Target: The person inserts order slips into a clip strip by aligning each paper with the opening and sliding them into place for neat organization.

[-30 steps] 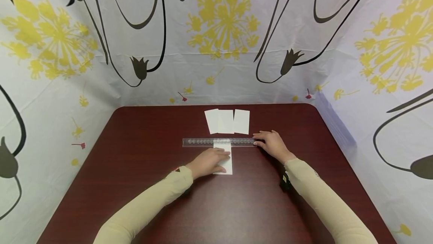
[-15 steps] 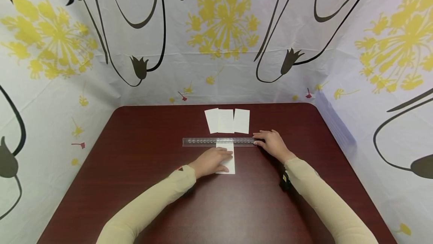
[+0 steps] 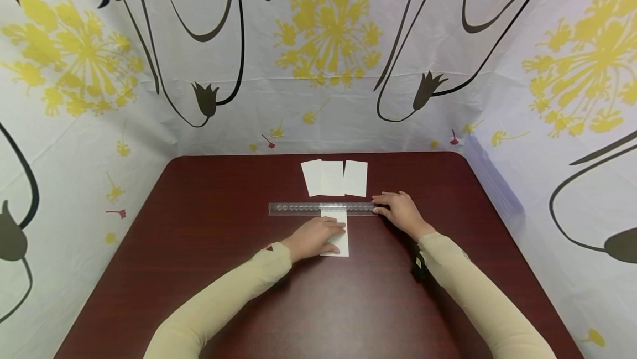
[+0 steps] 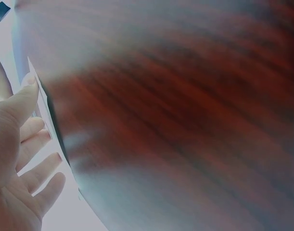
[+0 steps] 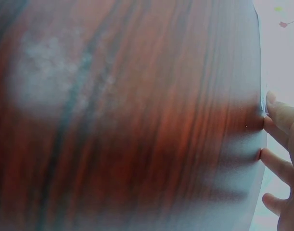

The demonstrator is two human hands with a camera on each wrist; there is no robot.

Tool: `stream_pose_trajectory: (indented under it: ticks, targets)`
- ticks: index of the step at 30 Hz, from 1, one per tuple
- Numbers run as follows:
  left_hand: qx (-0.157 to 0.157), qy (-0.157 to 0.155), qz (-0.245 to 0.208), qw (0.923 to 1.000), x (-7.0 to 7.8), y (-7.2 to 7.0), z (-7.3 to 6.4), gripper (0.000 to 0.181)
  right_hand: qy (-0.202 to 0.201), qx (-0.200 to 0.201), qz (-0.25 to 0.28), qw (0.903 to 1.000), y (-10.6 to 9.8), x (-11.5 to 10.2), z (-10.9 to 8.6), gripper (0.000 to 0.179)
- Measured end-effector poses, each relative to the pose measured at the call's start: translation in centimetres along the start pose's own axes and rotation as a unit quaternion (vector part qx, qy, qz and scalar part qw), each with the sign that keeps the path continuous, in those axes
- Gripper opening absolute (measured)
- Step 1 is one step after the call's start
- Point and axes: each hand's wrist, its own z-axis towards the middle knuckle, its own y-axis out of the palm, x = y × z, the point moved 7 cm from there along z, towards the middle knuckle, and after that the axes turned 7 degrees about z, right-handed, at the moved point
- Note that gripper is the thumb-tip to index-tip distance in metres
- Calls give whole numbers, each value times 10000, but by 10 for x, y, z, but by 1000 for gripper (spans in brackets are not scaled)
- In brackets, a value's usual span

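Note:
A clear plastic ruler lies crosswise on the table. My right hand holds its right end with thumb and fingertips, the other fingers spread on the tabletop. In the head view, a white card lies upright in front of the ruler, its top end at the ruler. My left hand rests on this card with fingers spread, covering its left part. The left wrist view shows the thumb and fingers over the card's pale edge.
Three white cards lie side by side behind the ruler, near the far edge of the dark red table. Patterned white cloth surrounds the table's back and sides.
My left hand has slid the white card a little to the right along the ruler. The right hand, the ruler and the three cards at the back stay in place.

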Motion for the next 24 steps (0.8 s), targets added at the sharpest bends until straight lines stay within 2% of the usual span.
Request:
stream_pose_trajectory:
  ticks: [9, 20, 24]
  targets:
    - [-5, 7, -26, 10000, 0, -1, 0, 58, -43, 37, -39, 10000, 1, 1, 0, 35]
    - [22, 81, 41, 10000, 6, -3, 7, 57, -221, 302, -83, 9993, -1, -1, 0, 33]
    - [65, 147, 88, 9998, 9, -4, 9, 56, -208, 277, -46, 9994, 0, -1, -1, 34]
